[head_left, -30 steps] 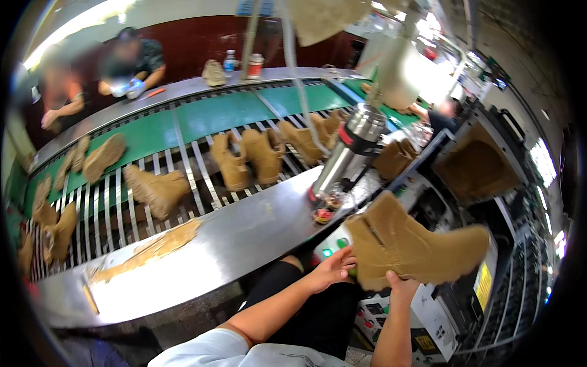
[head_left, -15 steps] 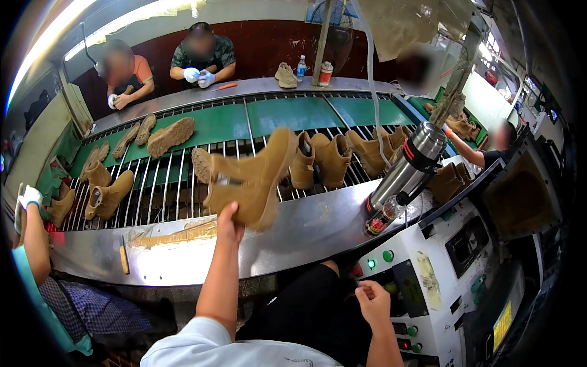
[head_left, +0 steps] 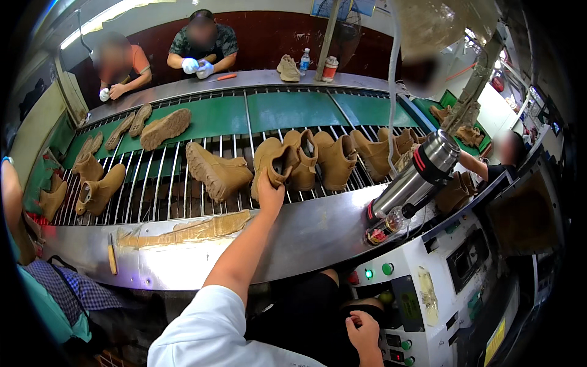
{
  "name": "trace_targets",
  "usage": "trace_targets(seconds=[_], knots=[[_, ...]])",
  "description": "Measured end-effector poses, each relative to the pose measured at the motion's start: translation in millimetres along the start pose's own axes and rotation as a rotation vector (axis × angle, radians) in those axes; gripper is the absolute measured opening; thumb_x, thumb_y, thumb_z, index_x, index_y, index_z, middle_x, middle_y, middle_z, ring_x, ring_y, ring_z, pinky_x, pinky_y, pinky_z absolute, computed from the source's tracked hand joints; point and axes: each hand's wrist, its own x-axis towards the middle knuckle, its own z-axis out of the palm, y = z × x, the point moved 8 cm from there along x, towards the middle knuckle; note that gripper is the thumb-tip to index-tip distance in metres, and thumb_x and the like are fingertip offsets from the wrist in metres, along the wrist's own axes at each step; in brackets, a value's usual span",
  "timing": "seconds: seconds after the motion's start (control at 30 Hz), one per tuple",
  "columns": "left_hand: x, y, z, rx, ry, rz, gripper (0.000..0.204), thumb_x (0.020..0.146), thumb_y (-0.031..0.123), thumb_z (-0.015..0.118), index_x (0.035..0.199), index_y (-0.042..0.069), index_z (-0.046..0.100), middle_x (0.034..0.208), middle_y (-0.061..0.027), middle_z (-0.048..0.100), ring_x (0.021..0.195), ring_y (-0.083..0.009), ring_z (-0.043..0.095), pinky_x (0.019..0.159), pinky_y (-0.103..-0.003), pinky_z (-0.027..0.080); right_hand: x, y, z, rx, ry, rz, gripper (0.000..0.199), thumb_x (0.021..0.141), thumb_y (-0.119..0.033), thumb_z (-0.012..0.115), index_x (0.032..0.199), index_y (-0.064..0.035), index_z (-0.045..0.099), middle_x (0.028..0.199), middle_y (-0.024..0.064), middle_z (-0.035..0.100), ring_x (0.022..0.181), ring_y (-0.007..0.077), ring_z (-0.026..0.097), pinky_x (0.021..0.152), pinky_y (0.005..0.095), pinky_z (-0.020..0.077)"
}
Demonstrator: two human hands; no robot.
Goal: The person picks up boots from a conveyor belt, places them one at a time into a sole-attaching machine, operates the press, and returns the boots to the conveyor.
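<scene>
My left hand [head_left: 270, 194] is closed round the back of a tan ankle boot [head_left: 266, 160], which stands upright on the roller conveyor [head_left: 177, 211]. On its left another tan boot [head_left: 221, 177] lies tilted, its thick sole turned outward. Several more upright boots [head_left: 334, 160] line up on its right. My right hand [head_left: 365, 333] rests low beside my lap, close to the white control panel [head_left: 400, 269]. Its fingers are curled together, and what they hold, if anything, is hidden.
A steel flask [head_left: 422, 162] and a drink bottle [head_left: 391, 224] lean on the metal ledge [head_left: 306, 229] at right. A yellow-handled tool [head_left: 112, 257] lies at left. Co-workers stand across the conveyor and at both sides. Shoes [head_left: 166, 129] lie on the green belt [head_left: 293, 111].
My left hand has brought the boot from the air down onto the conveyor, right beside the row. My right hand has dropped lower, toward my lap.
</scene>
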Motion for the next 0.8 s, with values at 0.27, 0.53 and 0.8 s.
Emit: trace_targets(seconds=[0.27, 0.53, 0.8], knots=[[47.7, -8.5, -155.7, 0.529, 0.416, -0.017, 0.061, 0.072, 0.024, 0.076, 0.122, 0.002, 0.05, 0.122, -0.0219, 0.052, 0.109, -0.0404, 0.051, 0.097, -0.045, 0.04, -5.6, 46.5, 26.8, 0.043, -0.035, 0.051, 0.02, 0.077, -0.009, 0.07, 0.093, 0.0028, 0.067, 0.078, 0.0135, 0.068, 0.07, 0.0211, 0.068, 0.066, 0.0299, 0.0534], [77.1, -153.6, -142.6, -0.137, 0.11, -0.886, 0.11, 0.062, 0.029, 0.084, 0.15, 0.015, 0.017, 0.14, -0.0218, 0.042, 0.122, -0.0344, 0.049, 0.1, -0.042, 0.041, -19.0, 40.3, 52.1, 0.075, -0.126, 0.066, 0.02, 0.078, -0.012, 0.07, 0.094, 0.0006, 0.068, 0.078, 0.0117, 0.069, 0.07, 0.0189, 0.068, 0.066, 0.0284, 0.0535], [80.8, -186.2, -159.9, -0.682, -0.334, -0.987, 0.073, 0.08, 0.023, 0.071, 0.141, 0.006, 0.035, 0.129, -0.0177, 0.055, 0.119, -0.0366, 0.053, 0.099, -0.055, 0.04, -40.5, 64.5, 23.9, 0.097, -0.112, 0.129, 0.021, 0.078, -0.015, 0.071, 0.092, 0.0006, 0.069, 0.077, 0.0124, 0.07, 0.069, 0.0189, 0.069, 0.065, 0.0288, 0.0536]])
